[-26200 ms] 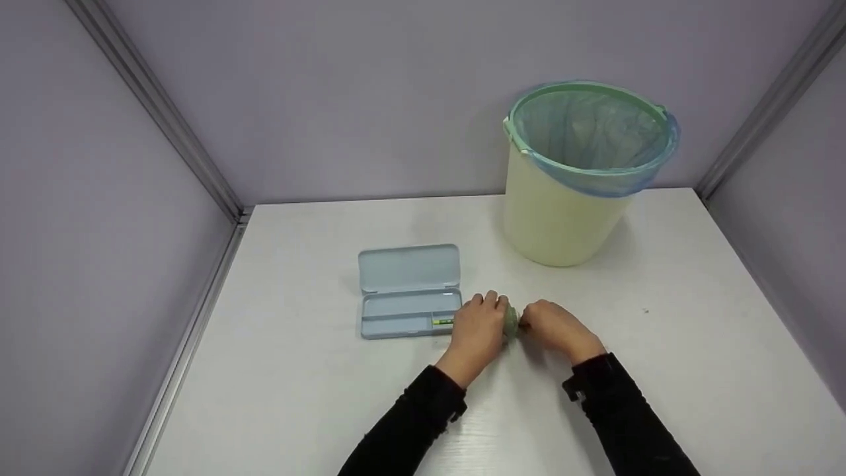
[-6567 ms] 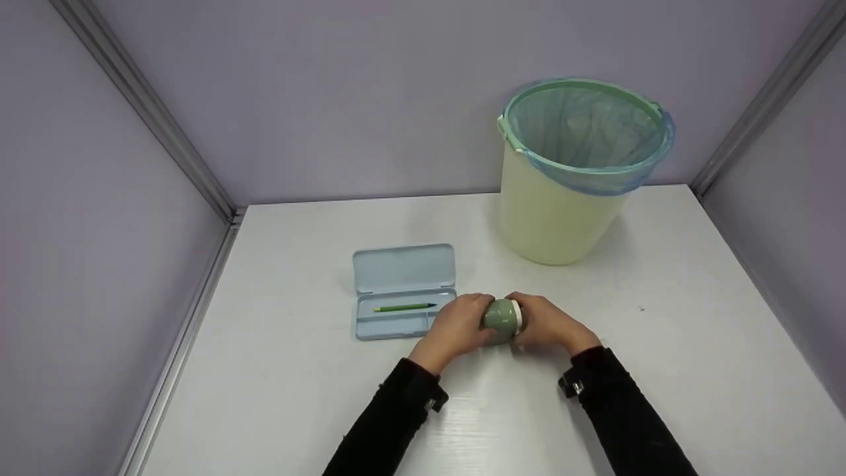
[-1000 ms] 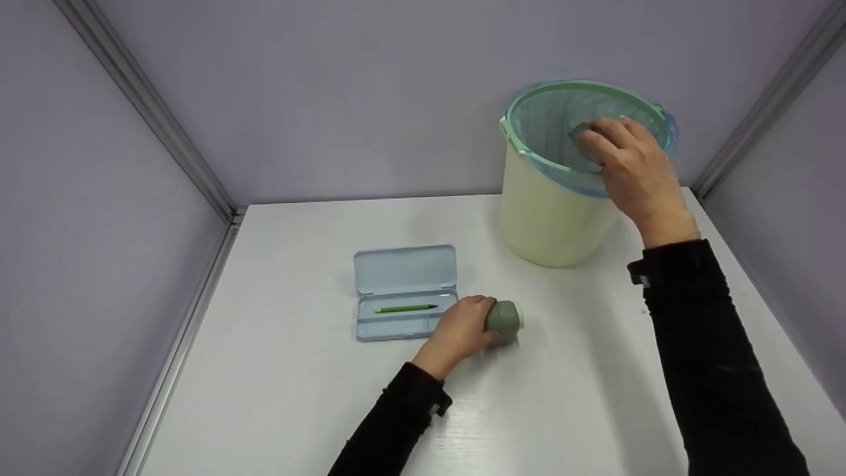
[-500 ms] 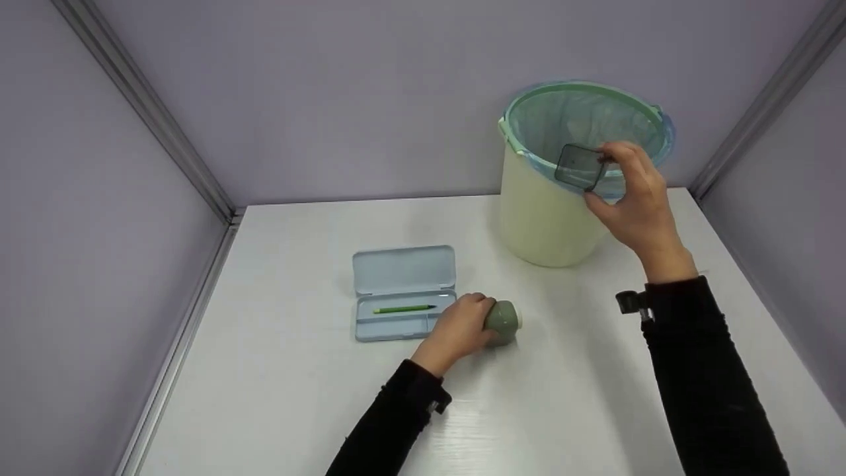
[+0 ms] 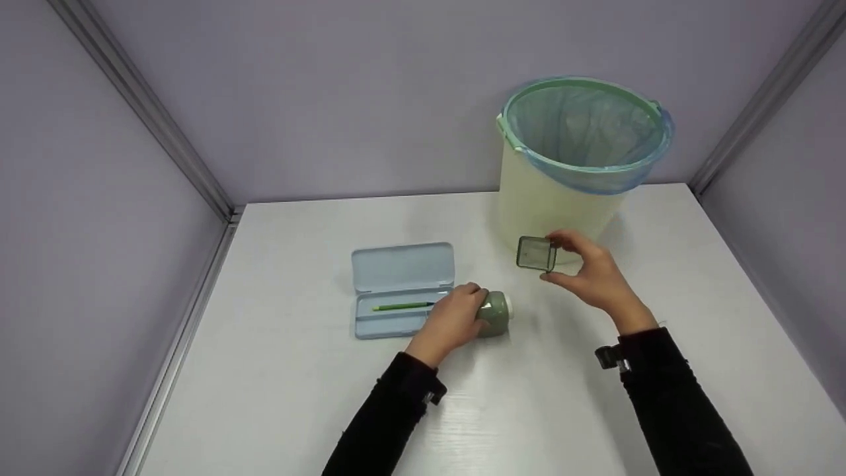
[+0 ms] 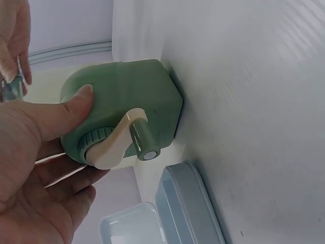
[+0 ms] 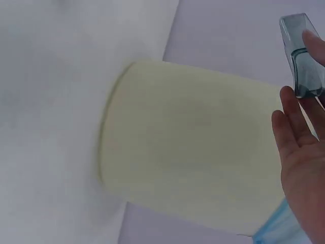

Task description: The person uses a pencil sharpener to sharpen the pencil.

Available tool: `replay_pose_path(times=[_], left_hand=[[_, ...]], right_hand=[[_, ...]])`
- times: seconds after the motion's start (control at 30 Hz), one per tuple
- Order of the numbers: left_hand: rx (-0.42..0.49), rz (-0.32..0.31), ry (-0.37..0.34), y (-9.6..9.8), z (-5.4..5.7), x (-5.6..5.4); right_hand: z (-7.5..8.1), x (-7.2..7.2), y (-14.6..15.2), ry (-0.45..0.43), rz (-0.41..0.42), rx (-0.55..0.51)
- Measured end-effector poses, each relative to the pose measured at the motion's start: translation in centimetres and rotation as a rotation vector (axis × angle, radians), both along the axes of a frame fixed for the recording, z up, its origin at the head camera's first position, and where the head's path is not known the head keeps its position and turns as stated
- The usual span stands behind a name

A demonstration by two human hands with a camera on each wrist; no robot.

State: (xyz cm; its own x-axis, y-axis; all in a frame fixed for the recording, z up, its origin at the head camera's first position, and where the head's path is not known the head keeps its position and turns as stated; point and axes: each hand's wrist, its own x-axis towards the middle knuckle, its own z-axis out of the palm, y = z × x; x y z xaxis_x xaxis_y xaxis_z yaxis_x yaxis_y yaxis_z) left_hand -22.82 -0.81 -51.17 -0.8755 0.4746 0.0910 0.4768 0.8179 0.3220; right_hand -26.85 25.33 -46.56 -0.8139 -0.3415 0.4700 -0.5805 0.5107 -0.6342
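My left hand grips a green crank pencil sharpener on the table. In the left wrist view its cream crank handle and green knob face the camera, with the thumb on the body. Between thumb and fingers, my right hand pinches a clear smoky shavings drawer in front of the bin, a little right of the sharpener and apart from it. The drawer also shows in the right wrist view; no shavings can be made out in it. A green pencil lies in the open blue pencil case.
A cream bin with a green rim and a blue liner bag stands at the back right of the white table. Pale partition walls enclose the back and sides. The left hand covers the case's right front corner.
Over the last second my right hand has come from the bin's mouth down towards the sharpener, bringing the drawer along. The left hand has kept its grip. Much earlier, both hands were at the sharpener.
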Motion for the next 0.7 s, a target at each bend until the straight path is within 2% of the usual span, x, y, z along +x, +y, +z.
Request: replay_pose_path(times=[0.2,0.37,0.53,0.7], left_hand=[[-0.061,0.01,0.001,0.4,0.1,-0.2],[-0.087,0.004,0.034,0.8,0.2,0.0],[-0.091,0.01,0.051,1.0,0.0,0.2],[-0.081,0.008,0.048,1.0,0.0,0.2]], right_hand=[[-3.5,0.3,1.2,-0.236,0.011,0.058],[-5.5,0.6,1.6,-0.407,0.029,0.098],[-6.6,0.9,1.4,-0.491,0.033,0.123],[-7.1,0.9,0.9,-0.487,0.072,0.13]])
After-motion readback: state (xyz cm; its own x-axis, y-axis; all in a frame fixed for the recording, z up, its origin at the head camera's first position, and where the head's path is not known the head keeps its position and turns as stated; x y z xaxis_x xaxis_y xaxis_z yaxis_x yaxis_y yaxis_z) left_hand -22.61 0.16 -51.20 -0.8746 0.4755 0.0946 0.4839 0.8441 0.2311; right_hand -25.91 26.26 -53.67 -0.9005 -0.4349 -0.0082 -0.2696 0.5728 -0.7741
